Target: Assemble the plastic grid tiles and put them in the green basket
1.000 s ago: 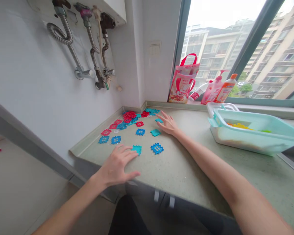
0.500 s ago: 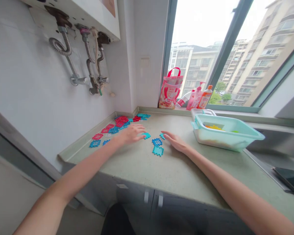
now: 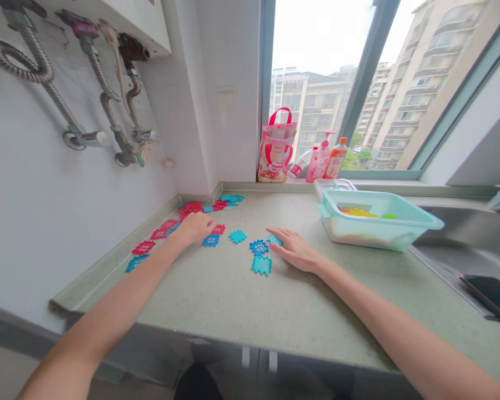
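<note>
My right hand point(image 3: 295, 248) lies low over the countertop with its fingers stretched out and apart. Partly beneath them is a turquoise notched plastic tile point(image 3: 274, 239). To its left lie a blue window-pattern tile point(image 3: 259, 248) and, nearer me, a turquoise square tile point(image 3: 261, 265). My left hand point(image 3: 195, 226) has its fingers curled together at the left; whatever they hold is hidden. By its fingertips sit a red tile point(image 3: 219, 229) and a blue tile point(image 3: 210, 240). Another turquoise tile point(image 3: 237, 236) rests alone between both hands.
Red tiles point(image 3: 144, 248) and blue ones line the wall side, partly behind my left forearm. At right stand a mint plastic tub point(image 3: 379, 228) with coloured pieces, then a sink point(image 3: 450, 222) and a phone point(image 3: 491, 294). A bag point(image 3: 276, 153) and bottles stand by the window.
My left hand has left the turquoise tile and moved left, its fingers now curled. The red and blue tiles by it now show. My right hand stays at its tile; the view has shifted.
</note>
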The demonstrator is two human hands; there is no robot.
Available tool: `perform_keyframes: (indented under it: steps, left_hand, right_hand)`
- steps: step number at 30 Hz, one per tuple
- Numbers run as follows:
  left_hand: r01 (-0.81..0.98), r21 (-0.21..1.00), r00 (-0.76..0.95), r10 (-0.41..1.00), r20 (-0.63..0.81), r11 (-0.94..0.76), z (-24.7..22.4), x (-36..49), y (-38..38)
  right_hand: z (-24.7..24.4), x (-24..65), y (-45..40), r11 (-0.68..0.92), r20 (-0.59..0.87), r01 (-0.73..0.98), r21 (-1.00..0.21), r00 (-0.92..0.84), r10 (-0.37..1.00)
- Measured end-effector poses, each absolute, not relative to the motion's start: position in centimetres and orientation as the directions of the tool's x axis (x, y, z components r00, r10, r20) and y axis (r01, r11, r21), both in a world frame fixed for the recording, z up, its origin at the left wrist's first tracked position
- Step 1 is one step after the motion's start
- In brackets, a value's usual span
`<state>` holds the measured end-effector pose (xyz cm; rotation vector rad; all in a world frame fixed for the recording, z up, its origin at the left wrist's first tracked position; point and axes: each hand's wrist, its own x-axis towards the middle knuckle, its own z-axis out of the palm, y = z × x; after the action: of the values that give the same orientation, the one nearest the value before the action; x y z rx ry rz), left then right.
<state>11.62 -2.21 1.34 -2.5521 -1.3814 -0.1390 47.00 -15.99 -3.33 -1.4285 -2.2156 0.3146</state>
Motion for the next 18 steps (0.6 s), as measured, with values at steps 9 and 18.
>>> perform_keyframes:
  steps: [9, 18]
  left_hand:
    - [0.535, 0.144, 0.774, 0.551, 0.311, -0.832, -0.1, 14.1, -2.6]
    - [0.566, 0.125, 0.784, 0.578, 0.227, -0.815, 0.7, 10.2, -1.8]
  right_hand:
    - [-3.4, 46.8, -16.0, 0.432, 0.253, 0.793, -0.430, -0.354, 0.900]
    - [-2.4, 43.8, -17.3, 0.520, 0.256, 0.795, -0.314, -0.456, 0.852]
